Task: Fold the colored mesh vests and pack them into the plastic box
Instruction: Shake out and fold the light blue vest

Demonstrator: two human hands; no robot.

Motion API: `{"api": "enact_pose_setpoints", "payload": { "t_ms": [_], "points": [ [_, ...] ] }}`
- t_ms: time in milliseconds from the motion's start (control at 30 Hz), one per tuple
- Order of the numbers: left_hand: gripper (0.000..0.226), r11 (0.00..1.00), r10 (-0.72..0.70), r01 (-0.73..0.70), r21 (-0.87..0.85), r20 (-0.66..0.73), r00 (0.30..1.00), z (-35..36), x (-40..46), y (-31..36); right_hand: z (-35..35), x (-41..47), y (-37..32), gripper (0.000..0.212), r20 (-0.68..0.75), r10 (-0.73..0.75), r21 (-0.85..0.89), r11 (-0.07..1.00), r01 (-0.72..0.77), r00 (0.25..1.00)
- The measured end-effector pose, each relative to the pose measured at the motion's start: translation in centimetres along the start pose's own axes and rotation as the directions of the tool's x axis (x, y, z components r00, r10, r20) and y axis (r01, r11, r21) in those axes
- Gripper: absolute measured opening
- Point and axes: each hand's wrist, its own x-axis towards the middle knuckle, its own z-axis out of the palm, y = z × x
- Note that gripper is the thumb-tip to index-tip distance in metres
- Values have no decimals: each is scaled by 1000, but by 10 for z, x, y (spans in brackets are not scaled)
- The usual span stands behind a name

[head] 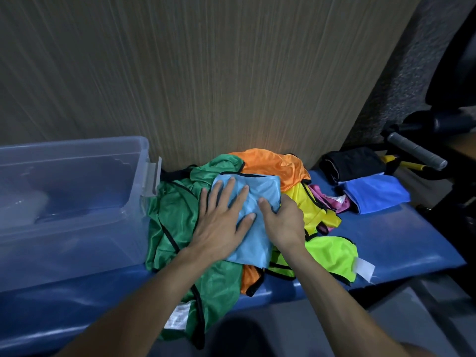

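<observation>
Forearms come in from the near edge of the blue padded bench (386, 243). Left hand (221, 222) lies flat on the light blue mesh vest (253, 202), fingers straight and spread, pressing it down. Right hand (283, 222) sits at the vest's right edge, fingers curled over the cloth and seemingly tucked under it, thumb lying on top — a grip on the fold edge, as far as can be told.

The vest is already a narrow folded panel, resting on top of the heap mid-bench: green vest (177, 215) beneath and left, orange vest (273, 166) behind, yellow vest (306, 202) and neon yellow-green vest (332, 251) to the right. Clear plastic box (77, 191) stands at the bench's left end, just beside the heap; contents not readable through the wall. A royal blue folded piece (376, 194) and a black one (350, 163) lie toward the right end.

Step in hand, judged: finishing the fold. To do it well — keep the left palm as anchor so the slick mesh does not slide on the uneven pile, bring the right edge over squarely, smooth outward, then lift with both hands so the folds hold on the way left to the box.
</observation>
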Motion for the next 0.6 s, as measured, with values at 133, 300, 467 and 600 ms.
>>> {"api": "enact_pose_setpoints", "payload": {
  "t_ms": [133,300,467,600],
  "points": [
    [29,969,214,-233,-81,-192,958,-24,-6,3,-6,9,-5,32,21,68,99,993,-70,997],
    [80,960,271,-266,-93,56,961,-39,-41,11,-4,12,-7,27,129,197,293,929,-227,972],
    [69,989,143,-142,38,-11,990,-34,-51,20,-4,7,-16,21,269,301,483,780,-399,915],
    [61,995,100,-100,1,-6,995,-49,-48,20,-17,-8,-28,26,343,301,511,735,-446,890]
  ]
}}
